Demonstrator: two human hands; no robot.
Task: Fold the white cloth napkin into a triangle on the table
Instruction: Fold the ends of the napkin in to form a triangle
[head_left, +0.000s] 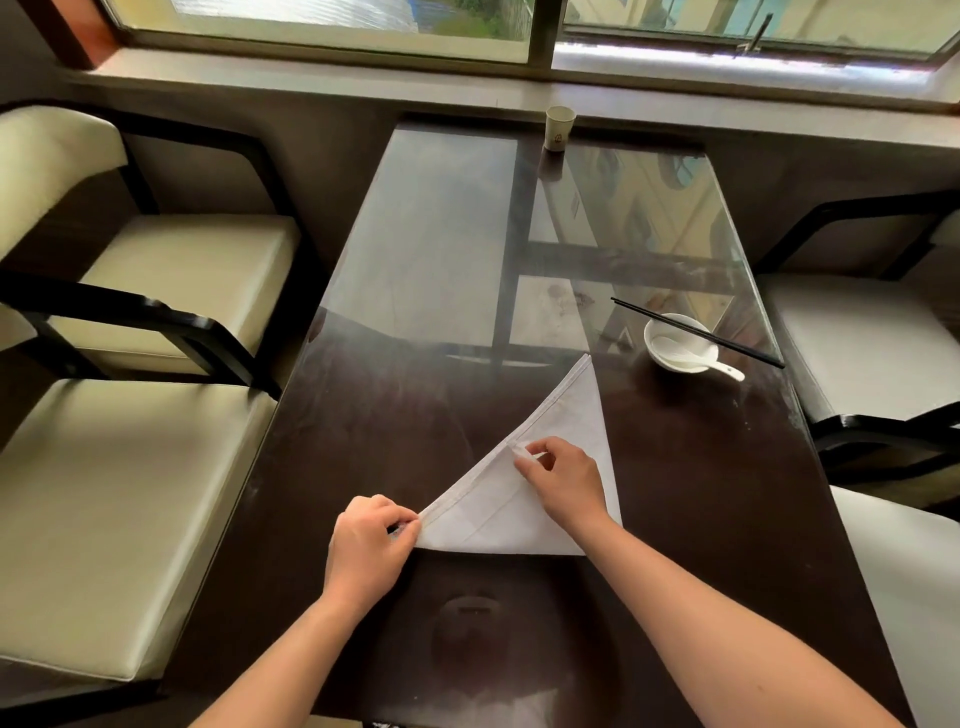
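The white cloth napkin (574, 415) lies flat on the dark glass-topped table (395, 415) as a triangle, its long hemmed edge running from near left up to a far tip. My left hand (366, 545) pinches the napkin's near left corner. My right hand (563, 480) rests on the cloth and pinches the hemmed edge about halfway along it. My right wrist hides part of the napkin's lower middle.
A white bowl (675, 345) with a white spoon (724, 368) and black chopsticks (696, 331) across it sits at the right. A paper cup (559, 127) stands at the far edge. Cream chairs (130, 499) flank both sides.
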